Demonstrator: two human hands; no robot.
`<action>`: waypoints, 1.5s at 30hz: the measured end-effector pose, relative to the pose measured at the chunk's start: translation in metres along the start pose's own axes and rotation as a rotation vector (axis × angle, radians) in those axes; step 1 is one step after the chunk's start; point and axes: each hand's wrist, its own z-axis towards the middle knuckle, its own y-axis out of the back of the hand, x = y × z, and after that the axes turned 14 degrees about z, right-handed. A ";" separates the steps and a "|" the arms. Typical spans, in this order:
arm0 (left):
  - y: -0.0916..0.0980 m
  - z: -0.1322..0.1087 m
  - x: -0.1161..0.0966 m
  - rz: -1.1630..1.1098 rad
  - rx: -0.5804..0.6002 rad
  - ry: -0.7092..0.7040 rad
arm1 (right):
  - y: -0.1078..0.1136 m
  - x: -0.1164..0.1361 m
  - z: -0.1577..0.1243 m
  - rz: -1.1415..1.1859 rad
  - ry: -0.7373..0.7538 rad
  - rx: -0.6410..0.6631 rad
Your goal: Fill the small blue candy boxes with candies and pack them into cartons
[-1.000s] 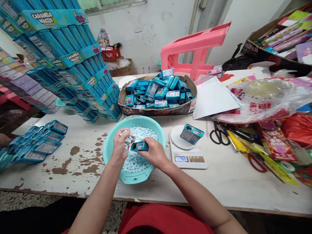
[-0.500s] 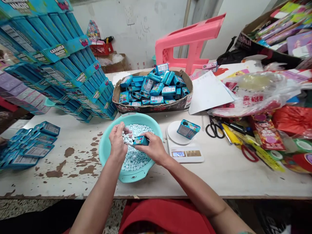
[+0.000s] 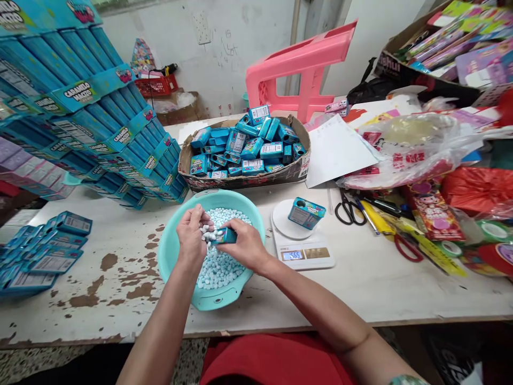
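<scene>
Over the turquoise basin (image 3: 170,262), my left hand (image 3: 192,235) is cupped around several pale blue candies (image 3: 207,231). My right hand (image 3: 245,245) grips a small blue candy box (image 3: 226,236), tilted with its end against the candies in my left palm. Beneath both hands, a heap of the same candies (image 3: 224,271) fills the basin. To the right, another blue box (image 3: 306,213) with a round hole in its top stands on a white digital scale (image 3: 280,247), whose display is lit.
Behind the basin sits a cardboard tray (image 3: 240,183) full of blue boxes. Tall stacks of boxed displays (image 3: 100,123) rise at left, near a group of boxes (image 3: 52,251). Black scissors (image 3: 348,209), a yellow cutter (image 3: 435,251) and plastic bags (image 3: 417,149) lie at right. A pink stool (image 3: 296,64) stands behind.
The camera view has shifted slightly. My right hand has tilted the box and shifted it a little against the candies in my left hand. The box on the scale stays put.
</scene>
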 end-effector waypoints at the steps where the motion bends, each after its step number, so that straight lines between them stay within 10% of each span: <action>1: 0.000 0.000 0.000 -0.015 -0.007 -0.004 | 0.001 0.000 0.000 0.005 0.000 0.004; 16: -0.003 -0.010 -0.014 -0.029 0.135 0.035 | 0.003 -0.002 -0.007 0.211 -0.019 -0.042; 24: 0.024 0.004 -0.010 -0.005 -0.017 0.003 | 0.019 -0.003 -0.021 0.692 -0.194 -0.063; 37: 0.045 -0.007 0.040 0.907 0.614 0.103 | 0.102 -0.005 -0.131 0.612 -0.334 -0.172; 45: 0.042 -0.031 0.049 1.367 0.978 -0.153 | 0.083 -0.057 -0.173 0.552 -0.384 -0.270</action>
